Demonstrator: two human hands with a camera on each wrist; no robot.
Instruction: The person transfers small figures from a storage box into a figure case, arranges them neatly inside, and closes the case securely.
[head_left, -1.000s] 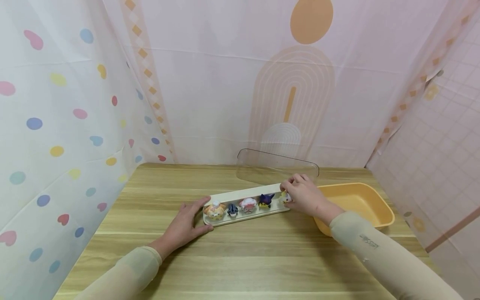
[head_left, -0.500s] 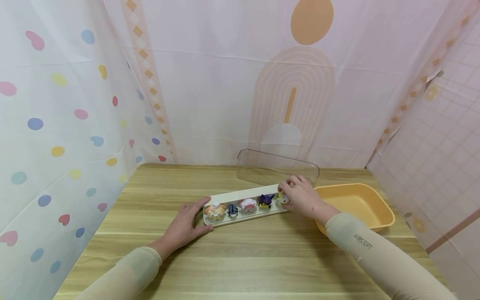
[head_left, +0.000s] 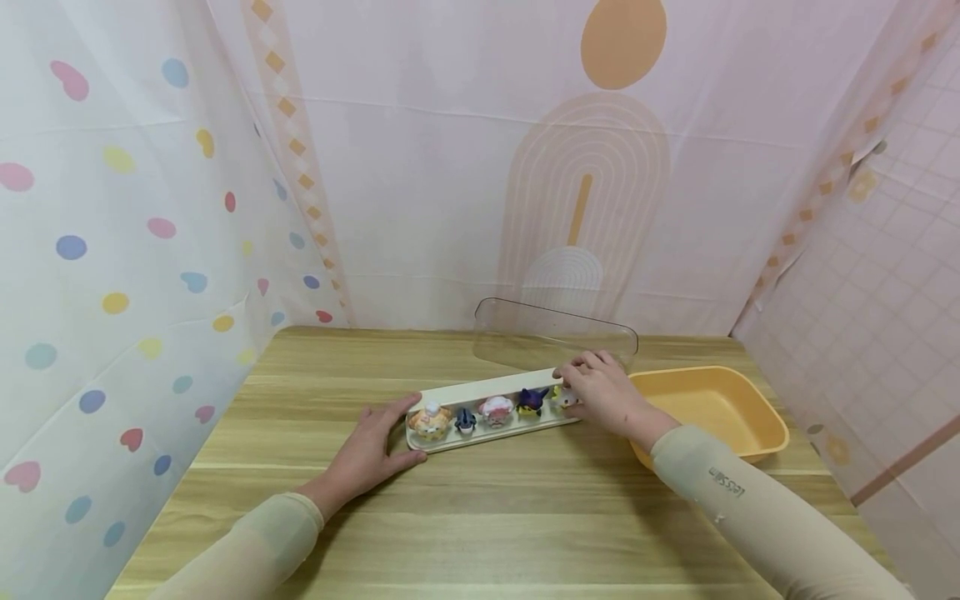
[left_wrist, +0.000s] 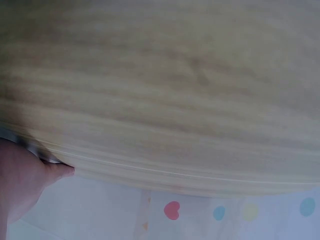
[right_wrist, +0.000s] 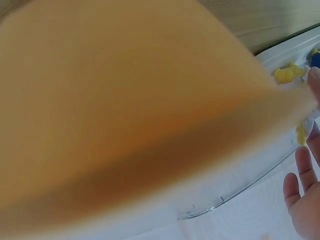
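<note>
A long white tray (head_left: 487, 389) lies slightly slanted on the table, with a row of small toy figurines in it. From the left come an orange and cream figurine (head_left: 430, 422), a dark blue one (head_left: 465, 421), a pink and white one (head_left: 496, 410) and a purple and yellow one (head_left: 531, 402). My left hand (head_left: 367, 446) holds the tray's left end, thumb at the near corner and fingers at the far one. At the right end, my right hand (head_left: 602, 393) has thumb and fingers around a white and yellow figurine (head_left: 562, 398), partly hidden by the hand.
A yellow-orange plastic bin (head_left: 712, 408) stands right of the tray, beneath the right forearm. Behind the tray, a clear lid (head_left: 551, 329) with a dark rim lies near the wooden table's (head_left: 487, 525) back edge. Printed curtains (head_left: 420, 208) enclose the back and sides.
The right hand has shifted slightly left, bringing the white and yellow figurine nearer the purple one. The left hand and tray stay put.
</note>
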